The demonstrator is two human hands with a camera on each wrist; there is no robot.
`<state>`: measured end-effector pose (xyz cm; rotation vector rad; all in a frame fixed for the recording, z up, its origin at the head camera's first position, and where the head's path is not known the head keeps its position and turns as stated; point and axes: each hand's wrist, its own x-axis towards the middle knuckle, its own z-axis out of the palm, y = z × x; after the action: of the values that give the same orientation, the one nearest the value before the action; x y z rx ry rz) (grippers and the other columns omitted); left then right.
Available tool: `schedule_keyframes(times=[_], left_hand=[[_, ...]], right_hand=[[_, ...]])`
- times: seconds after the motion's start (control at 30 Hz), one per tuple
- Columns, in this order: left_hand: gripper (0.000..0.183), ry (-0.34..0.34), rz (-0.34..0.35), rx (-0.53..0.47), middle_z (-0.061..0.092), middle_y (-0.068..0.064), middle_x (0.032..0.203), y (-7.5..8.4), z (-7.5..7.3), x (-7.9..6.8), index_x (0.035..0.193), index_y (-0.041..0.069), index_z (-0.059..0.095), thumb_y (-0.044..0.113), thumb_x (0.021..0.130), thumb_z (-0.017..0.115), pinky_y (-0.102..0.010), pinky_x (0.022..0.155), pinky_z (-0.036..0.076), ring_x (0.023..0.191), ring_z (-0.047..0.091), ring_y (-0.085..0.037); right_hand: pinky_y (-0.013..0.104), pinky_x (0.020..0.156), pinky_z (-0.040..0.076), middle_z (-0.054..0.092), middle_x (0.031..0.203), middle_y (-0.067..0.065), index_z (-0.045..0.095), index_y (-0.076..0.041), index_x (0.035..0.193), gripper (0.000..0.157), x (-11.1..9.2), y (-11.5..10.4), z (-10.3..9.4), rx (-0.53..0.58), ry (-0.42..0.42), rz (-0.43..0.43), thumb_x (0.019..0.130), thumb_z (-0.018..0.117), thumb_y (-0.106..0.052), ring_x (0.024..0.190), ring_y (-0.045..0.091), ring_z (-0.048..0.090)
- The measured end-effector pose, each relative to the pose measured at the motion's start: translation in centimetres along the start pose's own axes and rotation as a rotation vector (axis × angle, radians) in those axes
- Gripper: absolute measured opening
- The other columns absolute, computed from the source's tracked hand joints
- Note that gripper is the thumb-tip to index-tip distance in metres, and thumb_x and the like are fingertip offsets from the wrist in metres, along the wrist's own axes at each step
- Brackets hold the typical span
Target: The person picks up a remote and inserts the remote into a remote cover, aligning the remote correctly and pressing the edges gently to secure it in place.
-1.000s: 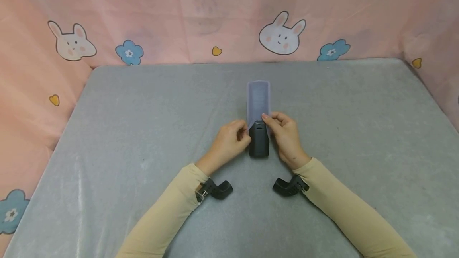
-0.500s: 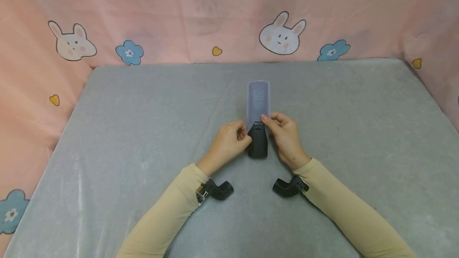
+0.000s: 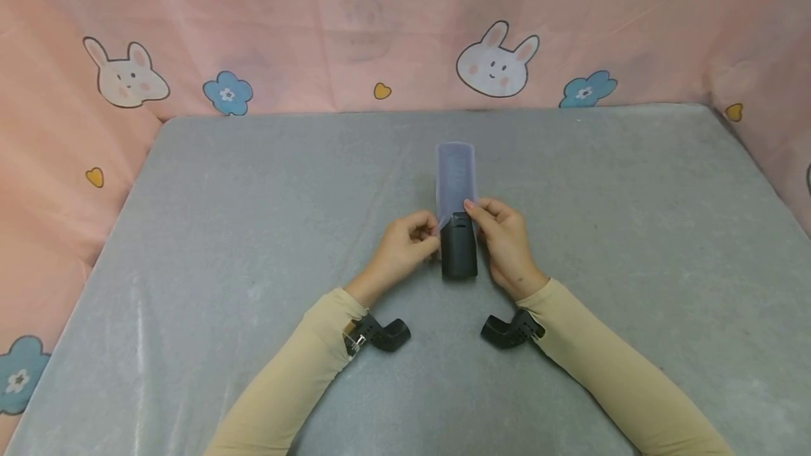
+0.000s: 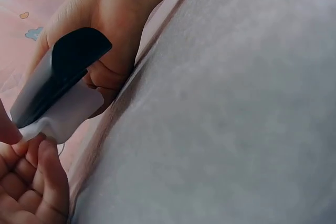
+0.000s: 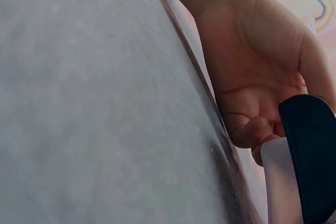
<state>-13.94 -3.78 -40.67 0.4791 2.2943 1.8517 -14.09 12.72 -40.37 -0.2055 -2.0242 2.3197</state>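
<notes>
Head view: both hands' fingers pinch the translucent sleeve around the black remote.

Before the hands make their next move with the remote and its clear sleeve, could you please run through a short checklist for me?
1. Left hand pinches the sleeve's open edge: ok.
2. Right hand pinches the opposite edge: ok.
3. Black remote lined up with the clear sleeve: ok.
4. Remote fully inside the sleeve: not ok, most of its body sticks out towards the person.
5. Sleeve lying flat on the grey mat: ok at its far end.
6. Which face of the remote is up: cannot tell.
</notes>
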Motion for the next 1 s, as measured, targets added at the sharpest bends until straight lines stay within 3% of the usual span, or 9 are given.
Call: schedule_keyframes(times=[0.2,0.47,0.73,1.0], left_hand=[[0.004,-0.03,-0.04,0.131,0.057,-0.002,0.064,0.36,-0.06,0.04,0.081,0.002,0.057,0.002,0.077,0.058,-0.021,0.049,0.045,0.052,0.052,-0.009],[0.005,-0.021,-0.008,0.211,0.057,-0.002,0.064,0.47,-0.05,0.02,0.08,0.002,0.057,0.002,0.075,0.058,-0.019,0.049,0.042,0.052,0.051,-0.006],[0.006,0.017,0.036,0.154,0.058,-0.003,0.064,0.6,-0.24,-0.05,0.073,0.003,0.057,-0.001,0.076,0.06,-0.019,0.05,0.043,0.054,0.05,-0.006],[0.008,-0.089,0.023,-0.012,0.06,-0.005,0.063,0.47,-0.68,0.0,0.071,0.0,0.058,-0.005,0.077,0.06,-0.022,0.051,0.044,0.055,0.052,-0.011]], right_hand=[[0.019,0.051,0.034,0.052,0.058,-0.007,0.063,-0.008,0.081,0.009,-0.04,0.04,-0.05,0.026,0.015,0.002,0.091,0.063,-0.009,0.053,0.006,0.04],[0.018,0.052,0.034,0.053,0.059,-0.007,0.062,-0.009,0.08,0.011,-0.11,0.04,-0.04,0.038,0.025,0.0,0.09,0.063,-0.007,0.054,0.005,0.041],[0.019,0.051,0.034,0.049,0.059,-0.006,0.061,-0.011,0.077,0.015,0.02,-0.15,0.02,0.051,0.047,0.028,0.092,0.061,-0.008,0.053,0.007,0.039],[0.018,0.05,0.032,0.048,0.059,-0.007,0.063,-0.013,0.075,0.017,0.05,-0.3,0.01,0.088,0.039,0.042,0.092,0.061,-0.008,0.051,0.007,0.037]])
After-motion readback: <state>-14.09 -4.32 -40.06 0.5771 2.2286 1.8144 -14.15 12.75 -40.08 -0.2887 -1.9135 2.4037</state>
